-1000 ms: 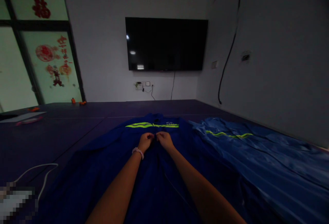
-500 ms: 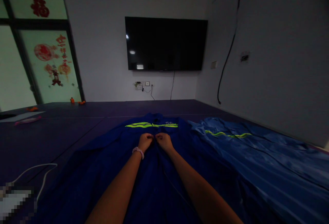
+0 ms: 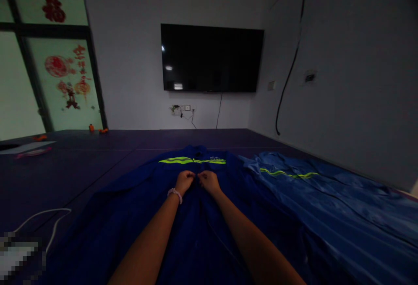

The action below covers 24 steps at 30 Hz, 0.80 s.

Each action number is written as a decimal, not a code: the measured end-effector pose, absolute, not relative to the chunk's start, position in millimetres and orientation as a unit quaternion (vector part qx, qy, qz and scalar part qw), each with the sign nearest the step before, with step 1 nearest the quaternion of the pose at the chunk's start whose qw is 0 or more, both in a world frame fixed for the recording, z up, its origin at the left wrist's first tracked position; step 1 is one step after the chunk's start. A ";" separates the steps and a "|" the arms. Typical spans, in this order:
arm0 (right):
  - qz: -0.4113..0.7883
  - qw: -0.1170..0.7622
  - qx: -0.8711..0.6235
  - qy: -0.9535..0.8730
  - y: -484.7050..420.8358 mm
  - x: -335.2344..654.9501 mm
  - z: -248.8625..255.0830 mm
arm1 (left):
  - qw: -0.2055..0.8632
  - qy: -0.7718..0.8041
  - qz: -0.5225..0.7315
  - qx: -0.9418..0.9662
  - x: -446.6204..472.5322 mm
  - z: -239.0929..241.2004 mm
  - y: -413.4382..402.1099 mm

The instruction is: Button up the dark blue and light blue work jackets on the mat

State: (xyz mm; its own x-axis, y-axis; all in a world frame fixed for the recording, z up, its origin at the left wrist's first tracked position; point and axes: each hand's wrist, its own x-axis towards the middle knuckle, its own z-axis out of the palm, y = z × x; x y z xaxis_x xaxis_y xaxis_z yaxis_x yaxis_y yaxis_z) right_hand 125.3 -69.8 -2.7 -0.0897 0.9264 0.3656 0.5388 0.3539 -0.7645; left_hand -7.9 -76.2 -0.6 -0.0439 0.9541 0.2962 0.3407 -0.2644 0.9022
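Head cam: blue jacket [image 3: 196, 224] flat on purple surface [image 3: 91, 158], L hand [image 3: 185, 182] & R hand [image 3: 209, 182] each pinching its front edge; prob. light, soft, floppy cloth, best held at both front edges nr chest stripe [image 3: 178, 160].

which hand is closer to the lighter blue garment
Right. The right hand is to the left of the lighter blue garment, apart from it; the left hand is farther left.
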 end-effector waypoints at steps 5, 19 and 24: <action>0.233 0.420 -0.522 -0.705 -69.9 126.4 -4.9 | 0.308 0.518 0.509 0.615 -7.5 -3.3 -73.3; 0.203 0.414 -0.520 -0.719 -69.1 125.9 -4.5 | 0.296 0.513 0.517 0.618 -6.0 -2.0 -75.9; 0.189 0.414 -0.518 -0.724 -68.7 124.8 -5.7 | 0.286 0.526 0.508 0.620 -6.3 0.0 -77.1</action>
